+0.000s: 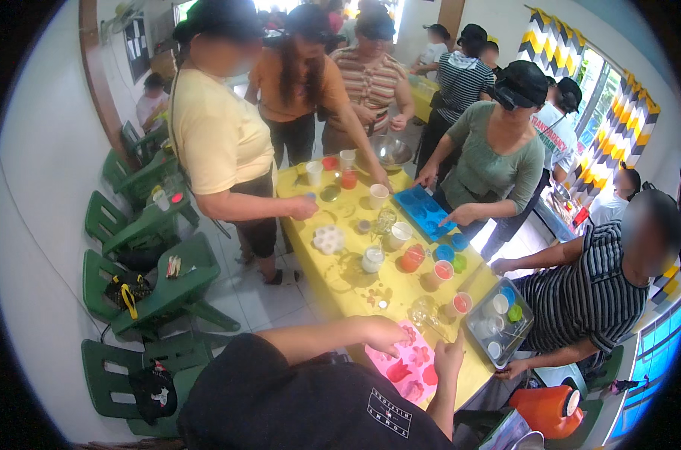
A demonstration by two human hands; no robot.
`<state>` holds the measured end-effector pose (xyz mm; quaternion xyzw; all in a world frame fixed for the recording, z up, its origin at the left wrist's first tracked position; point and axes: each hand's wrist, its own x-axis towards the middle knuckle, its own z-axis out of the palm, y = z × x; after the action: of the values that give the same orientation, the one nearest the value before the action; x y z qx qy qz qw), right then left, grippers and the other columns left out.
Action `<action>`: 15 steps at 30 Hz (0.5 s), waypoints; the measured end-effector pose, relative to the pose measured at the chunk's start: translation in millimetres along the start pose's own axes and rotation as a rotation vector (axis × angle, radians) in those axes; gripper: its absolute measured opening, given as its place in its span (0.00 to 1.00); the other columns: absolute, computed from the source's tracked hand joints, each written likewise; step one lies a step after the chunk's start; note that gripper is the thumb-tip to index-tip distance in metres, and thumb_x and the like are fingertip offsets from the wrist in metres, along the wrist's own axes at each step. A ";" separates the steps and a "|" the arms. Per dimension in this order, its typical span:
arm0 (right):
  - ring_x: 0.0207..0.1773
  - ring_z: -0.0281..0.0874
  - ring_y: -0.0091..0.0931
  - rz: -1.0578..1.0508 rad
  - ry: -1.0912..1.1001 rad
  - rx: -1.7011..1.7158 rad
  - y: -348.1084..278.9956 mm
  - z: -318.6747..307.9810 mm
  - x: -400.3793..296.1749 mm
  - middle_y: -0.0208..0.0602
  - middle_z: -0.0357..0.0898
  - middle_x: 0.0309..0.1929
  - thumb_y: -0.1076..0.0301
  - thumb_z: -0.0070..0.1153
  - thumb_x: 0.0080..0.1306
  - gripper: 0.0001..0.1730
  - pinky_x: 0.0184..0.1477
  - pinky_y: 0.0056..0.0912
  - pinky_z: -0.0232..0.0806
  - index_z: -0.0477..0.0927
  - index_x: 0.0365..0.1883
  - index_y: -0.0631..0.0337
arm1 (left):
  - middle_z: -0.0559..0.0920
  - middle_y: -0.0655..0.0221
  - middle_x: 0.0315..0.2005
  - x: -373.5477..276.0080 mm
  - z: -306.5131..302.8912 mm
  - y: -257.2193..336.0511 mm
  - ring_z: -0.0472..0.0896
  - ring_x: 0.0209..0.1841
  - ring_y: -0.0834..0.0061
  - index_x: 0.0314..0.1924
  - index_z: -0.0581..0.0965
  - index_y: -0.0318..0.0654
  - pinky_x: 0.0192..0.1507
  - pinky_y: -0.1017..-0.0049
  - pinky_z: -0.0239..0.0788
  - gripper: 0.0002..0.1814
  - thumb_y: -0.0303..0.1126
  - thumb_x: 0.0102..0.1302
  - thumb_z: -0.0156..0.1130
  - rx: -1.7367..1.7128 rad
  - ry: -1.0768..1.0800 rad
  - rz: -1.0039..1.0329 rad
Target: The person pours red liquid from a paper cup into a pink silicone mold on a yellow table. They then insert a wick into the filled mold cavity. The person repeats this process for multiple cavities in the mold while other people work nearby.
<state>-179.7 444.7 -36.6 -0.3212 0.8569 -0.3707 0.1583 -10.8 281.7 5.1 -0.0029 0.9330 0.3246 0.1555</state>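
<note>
A pink silicone mold (397, 370) with flower-shaped cavities lies at the near end of the yellow-covered table. Some cavities look filled with red or pink material. My left hand (386, 336) reaches over its upper left part, fingers spread, with nothing visible in it. Beside the mold's right edge is my right hand (450, 355), index finger raised and no held object visible. Just beyond lies a clear glass bowl (424, 310) with a thin stick. A white cup of red content (459, 304) stands to its right, and a small white round item (382, 304) to its left.
A person at right touches a gray tray (499, 320) of cups. Other people reach over the table around a blue mold (423, 211), several cups, a jar of red content (412, 259) and a white mold (328, 239). Green chairs (115, 382) stand left; an orange jug (542, 409) is lower right.
</note>
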 end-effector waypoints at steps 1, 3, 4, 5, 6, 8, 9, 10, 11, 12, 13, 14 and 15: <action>0.24 0.75 0.32 -0.005 0.004 -0.011 1.0 0.6 1.1 0.41 0.74 0.20 0.68 0.54 0.59 0.40 0.31 0.35 0.67 0.53 0.68 0.67 | 0.79 0.56 0.43 0.1 -0.4 -0.7 0.76 0.49 0.55 0.55 0.70 0.37 0.47 0.60 0.69 0.29 0.48 0.60 0.60 -0.008 -0.015 -0.004; 0.23 0.75 0.32 -0.017 0.010 -0.031 3.0 2.5 4.4 0.41 0.74 0.20 0.68 0.54 0.59 0.40 0.30 0.34 0.67 0.53 0.68 0.67 | 0.79 0.56 0.43 -4.0 -4.5 2.3 0.76 0.49 0.55 0.54 0.71 0.38 0.47 0.60 0.69 0.28 0.49 0.60 0.60 0.013 0.033 0.033; 0.23 0.75 0.32 -0.013 0.011 -0.032 1.5 2.7 4.2 0.41 0.75 0.21 0.68 0.54 0.59 0.40 0.30 0.34 0.67 0.53 0.68 0.67 | 0.79 0.56 0.43 -6.1 -6.2 3.2 0.76 0.48 0.55 0.54 0.71 0.38 0.46 0.60 0.69 0.28 0.49 0.60 0.60 0.025 0.057 0.050; 0.23 0.75 0.32 -0.009 0.011 -0.034 -1.2 1.7 3.1 0.41 0.75 0.21 0.68 0.54 0.59 0.40 0.30 0.34 0.67 0.53 0.68 0.67 | 0.79 0.56 0.43 -7.0 -6.0 2.7 0.76 0.49 0.55 0.55 0.71 0.39 0.47 0.60 0.69 0.28 0.49 0.60 0.60 0.002 0.045 0.029; 0.23 0.75 0.32 -0.006 0.013 -0.035 -3.4 1.4 2.7 0.41 0.75 0.21 0.68 0.54 0.59 0.40 0.30 0.34 0.67 0.53 0.67 0.67 | 0.79 0.56 0.43 -7.5 -5.4 2.6 0.76 0.49 0.55 0.55 0.71 0.39 0.47 0.60 0.69 0.28 0.49 0.60 0.60 -0.019 0.034 0.010; 0.24 0.75 0.32 -0.013 0.014 -0.019 -4.7 3.6 2.4 0.41 0.75 0.20 0.68 0.54 0.59 0.40 0.30 0.34 0.67 0.53 0.67 0.67 | 0.79 0.56 0.43 -8.6 -5.9 2.2 0.76 0.49 0.56 0.56 0.71 0.39 0.47 0.60 0.69 0.29 0.50 0.60 0.60 -0.015 0.011 -0.028; 0.24 0.75 0.32 -0.012 0.014 -0.013 -4.1 4.3 0.8 0.41 0.75 0.20 0.68 0.54 0.59 0.40 0.30 0.34 0.67 0.53 0.67 0.67 | 0.79 0.55 0.43 -8.7 -4.8 2.5 0.76 0.49 0.56 0.56 0.70 0.39 0.47 0.60 0.69 0.30 0.50 0.60 0.60 0.005 -0.003 -0.044; 0.24 0.75 0.32 -0.017 0.009 -0.007 -5.1 5.4 0.8 0.41 0.75 0.20 0.68 0.54 0.59 0.39 0.30 0.34 0.67 0.53 0.67 0.67 | 0.79 0.55 0.43 -8.8 -3.7 2.6 0.76 0.49 0.56 0.56 0.70 0.38 0.47 0.60 0.69 0.30 0.50 0.60 0.60 0.026 -0.017 -0.060; 0.23 0.75 0.31 -0.023 0.004 -0.001 -6.9 7.1 2.0 0.41 0.75 0.20 0.68 0.54 0.59 0.39 0.30 0.34 0.67 0.53 0.67 0.67 | 0.79 0.55 0.43 -8.4 -2.3 0.1 0.76 0.49 0.56 0.57 0.70 0.38 0.48 0.60 0.69 0.31 0.50 0.60 0.59 0.020 -0.008 -0.047; 0.23 0.75 0.31 -0.028 -0.003 0.007 -7.6 9.4 2.0 0.41 0.75 0.20 0.68 0.54 0.59 0.39 0.30 0.34 0.67 0.53 0.67 0.67 | 0.78 0.55 0.44 -8.7 -0.6 -4.2 0.76 0.49 0.55 0.57 0.70 0.37 0.48 0.60 0.69 0.31 0.51 0.60 0.59 0.015 0.000 -0.036; 0.23 0.75 0.31 -0.031 -0.001 0.005 -7.1 11.2 1.6 0.41 0.74 0.19 0.68 0.54 0.59 0.39 0.30 0.34 0.67 0.53 0.67 0.68 | 0.78 0.54 0.44 -9.9 0.4 -6.7 0.76 0.48 0.55 0.57 0.70 0.37 0.48 0.60 0.69 0.31 0.51 0.60 0.59 0.009 0.008 -0.027; 0.23 0.75 0.31 -0.035 0.001 0.003 -6.8 12.8 1.6 0.41 0.74 0.19 0.68 0.54 0.59 0.39 0.30 0.34 0.67 0.53 0.67 0.68 | 0.78 0.54 0.44 -11.2 0.8 -7.1 0.77 0.48 0.55 0.57 0.70 0.37 0.48 0.60 0.69 0.31 0.51 0.60 0.59 0.011 0.011 -0.023; 0.23 0.75 0.31 -0.043 -0.001 -0.001 -7.3 14.6 2.2 0.41 0.74 0.19 0.69 0.54 0.59 0.39 0.30 0.34 0.67 0.53 0.67 0.68 | 0.78 0.54 0.44 -13.3 0.0 -6.4 0.77 0.48 0.55 0.57 0.70 0.36 0.47 0.60 0.69 0.32 0.51 0.60 0.59 0.010 0.017 -0.023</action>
<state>-170.7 431.7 -41.1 -0.3396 0.8499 -0.3736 0.1507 2.5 275.4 5.1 -0.0155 0.9358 0.3182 0.1511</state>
